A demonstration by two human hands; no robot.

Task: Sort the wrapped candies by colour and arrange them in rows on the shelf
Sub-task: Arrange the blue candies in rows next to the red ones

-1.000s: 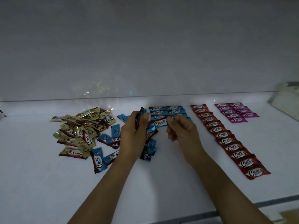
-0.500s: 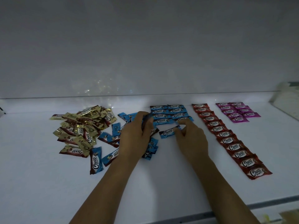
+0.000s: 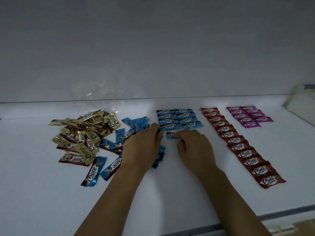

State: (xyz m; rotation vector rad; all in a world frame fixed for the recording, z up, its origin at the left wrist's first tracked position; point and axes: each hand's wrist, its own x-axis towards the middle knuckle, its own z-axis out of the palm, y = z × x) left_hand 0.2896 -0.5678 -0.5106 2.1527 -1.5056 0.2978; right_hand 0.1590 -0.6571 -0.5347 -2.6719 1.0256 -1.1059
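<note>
On the white shelf [image 3: 51, 193] lie wrapped candies. A loose gold pile [image 3: 85, 133] sits at the left, with scattered blue candies [image 3: 109, 145] beside it. Two short columns of blue candies [image 3: 179, 119] are laid out at the back centre. My right hand [image 3: 194, 149] pinches a blue candy [image 3: 170, 135] lying just below the left blue column. My left hand [image 3: 143, 147] rests with curled fingers on the loose blue candies; whether it holds one is hidden. A long red row [image 3: 238, 145] and a small pink group [image 3: 248, 116] lie to the right.
The shelf's back wall [image 3: 153, 57] rises just behind the candies. A pale object [image 3: 301, 106] stands at the far right edge. The shelf's front edge [image 3: 221, 225] runs along the bottom right.
My right hand has brought a blue candy down onto the shelf below the left blue column. My left hand has dropped from holding a candy upright to lying over the loose blue ones.
</note>
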